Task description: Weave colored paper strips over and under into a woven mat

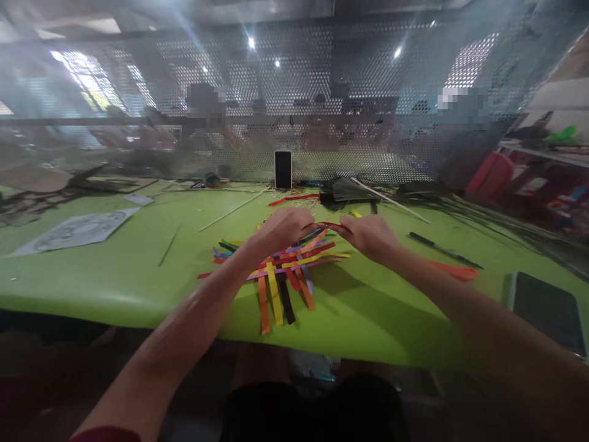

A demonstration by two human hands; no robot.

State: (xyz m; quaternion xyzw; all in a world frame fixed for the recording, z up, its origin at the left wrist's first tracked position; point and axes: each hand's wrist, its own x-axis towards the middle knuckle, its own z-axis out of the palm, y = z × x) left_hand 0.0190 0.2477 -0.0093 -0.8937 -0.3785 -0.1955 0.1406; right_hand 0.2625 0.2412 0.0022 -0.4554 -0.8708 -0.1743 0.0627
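Between my two hands a dark red strip is stretched, slightly above the table. My left hand pinches one end of it, and my right hand pinches the other. Below my left hand lies a loose weave of coloured strips in orange, yellow, red, black, pink and purple. Their free ends fan out toward the front edge and both sides. My left hand and forearm hide the weave's upper left part. Whether the held strip joins the weave I cannot tell.
A green-covered table bears a printed sheet at left, a black pen and orange piece at right, and a phone at the right edge. Another phone stands against the perforated screen. Dark fibres lie behind.
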